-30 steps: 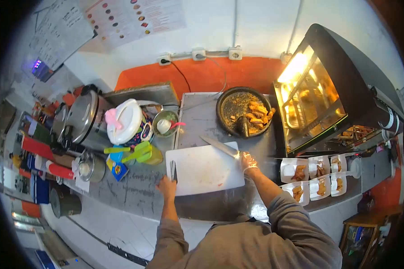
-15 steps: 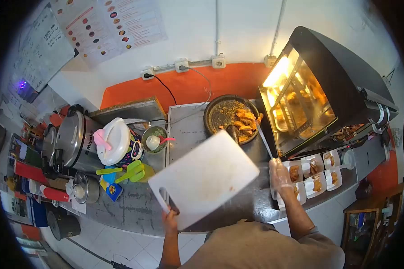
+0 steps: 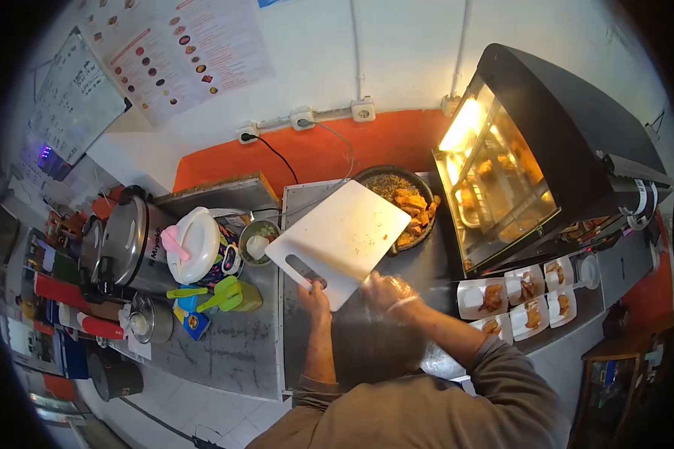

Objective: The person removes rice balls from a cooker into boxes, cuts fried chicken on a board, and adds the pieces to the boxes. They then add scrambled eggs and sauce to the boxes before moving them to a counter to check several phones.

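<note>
White cutting board (image 3: 352, 228) is up off the counter (image 3: 232, 359), tilted, its far right part overlapping the dark round bowl (image 3: 366, 173) in view; whether they touch, can't tell. Small crumbs on the board's face. Left hand (image 3: 316, 301) has its fingers clamped on the near left edge, by the handle slot. Right hand (image 3: 391, 296), in a clear glove, is at the near right edge – fingers curled close together, but can't tell if they clamp on anything. Browned food pieces (image 3: 416, 209) sit in the right side of the bowl. To the right, a lit display warmer (image 3: 569, 142); near it, open white boxes (image 3: 518, 313) with food pieces inside, set out in rows. Left of the board: small metal bowl (image 3: 249, 230) holding a white cup (image 3: 257, 247), then a white-lidded container (image 3: 195, 243) with a pink item (image 3: 175, 243) on top. Nearer, a green scoop (image 3: 228, 293) by a blue and yellow packet (image 3: 195, 324). Far left, a large silver cooker (image 3: 144, 243) – a metal pot (image 3: 155, 320) sits on its near side.
</note>
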`<state>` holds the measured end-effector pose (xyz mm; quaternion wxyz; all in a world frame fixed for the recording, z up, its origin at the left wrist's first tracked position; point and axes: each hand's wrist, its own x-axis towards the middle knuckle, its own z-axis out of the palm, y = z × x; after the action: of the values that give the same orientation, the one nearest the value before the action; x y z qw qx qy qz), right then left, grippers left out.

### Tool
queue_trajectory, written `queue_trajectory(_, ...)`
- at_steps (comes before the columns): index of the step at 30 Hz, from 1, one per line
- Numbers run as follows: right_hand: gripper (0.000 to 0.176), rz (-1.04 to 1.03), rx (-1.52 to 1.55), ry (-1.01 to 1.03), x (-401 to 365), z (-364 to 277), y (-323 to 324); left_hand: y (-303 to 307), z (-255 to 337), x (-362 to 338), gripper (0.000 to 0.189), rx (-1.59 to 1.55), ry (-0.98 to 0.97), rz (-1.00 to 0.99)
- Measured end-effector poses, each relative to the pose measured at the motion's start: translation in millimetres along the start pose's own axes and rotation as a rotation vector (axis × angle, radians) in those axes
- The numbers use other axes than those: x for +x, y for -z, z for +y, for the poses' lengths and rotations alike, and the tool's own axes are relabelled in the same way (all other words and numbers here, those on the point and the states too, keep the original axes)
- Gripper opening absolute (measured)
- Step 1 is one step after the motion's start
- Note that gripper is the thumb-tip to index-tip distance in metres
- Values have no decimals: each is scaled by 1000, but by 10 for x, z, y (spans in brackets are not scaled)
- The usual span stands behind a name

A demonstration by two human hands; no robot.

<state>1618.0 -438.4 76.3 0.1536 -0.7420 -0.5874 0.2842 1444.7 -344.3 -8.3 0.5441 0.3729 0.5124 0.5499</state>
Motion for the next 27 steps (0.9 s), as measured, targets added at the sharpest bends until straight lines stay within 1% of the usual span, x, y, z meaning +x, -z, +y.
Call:
queue_trajectory(1,37,54,-58,-72,199,252,26,31,-37,2,18,76,-52,-17)
queue_trajectory(2,26,7,-281,-53,311,412,279,68,-51,-45,18,88,-43,-11)
queue_trajectory(3,25,65,-171,-153,404,556,444,24,-48,-42,18,129,-76,-17)
queue_trajectory(4,25,53,-49,-184,607,962,432,2,-35,-36,17,173,-108,-24)
queue_trajectory(5,26,176,114,-296,541,841,621,-13,6,-42,17,161,-71,-25)
queue_trajectory(6,29,90,315,-329,708,1119,533,-14,-4,-21,17,156,-78,-26)
queue_trajectory(7,31,142,-510,80,750,1146,435,-19,-32,7,17,88,-79,-27)
queue_trajectory(8,30,151,-786,349,669,1114,225,-22,-59,21,17,23,-74,-28)
queue_trajectory(9,30,241,-1069,624,590,1085,13,-52,-50,29,17,16,-78,-29)
queue_trajectory(11,27,86,-547,548,336,246,-30,-49,13,-4,15,86,-97,-19)
queue_trajectory(12,26,-120,-290,350,67,-333,233,-39,25,-3,15,90,-101,-19)
queue_trajectory(13,26,-115,-285,351,97,-339,239,-32,38,2,14,136,-129,-13)
queue_trajectory(15,24,-26,-154,81,172,-338,259,14,59,29,14,184,-161,-7)
queue_trajectory(16,24,146,-263,156,569,262,-152,93,54,13,14,212,-156,-24)
queue_trajectory(18,28,179,-287,73,916,986,-78,169,87,-76,14,243,-149,-42)
queue_trajectory(19,35,169,50,-258,712,827,290,165,158,-160,15,241,-142,-41)
queue_trajectory(20,46,248,-126,-242,1042,1522,-28,118,204,-176,15,230,-143,-45)
queue_trajectory(21,58,216,-101,-308,889,1350,299,116,194,-192,15,225,-146,-53)
queue_trajectory(22,57,-30,73,-403,721,1161,629,153,161,-224,16,242,-156,-36)
queue_trajectory(23,55,-9,75,-263,611,1143,613,153,127,-217,17,256,-169,-23)
queue_trajectory(24,53,9,-70,-133,461,1114,435,153,94,-213,17,251,-171,-34)
queue_trajectory(25,51,47,-221,-7,311,1084,258,161,64,-207,18,177,-119,-16)
queue_trajectory(26,49,83,-516,112,252,937,31,156,46,-208,19,106,-67,3)
queue_trajectory(27,46,47,-251,-1,115,557,26,145,95,-234,21,91,-79,-18)
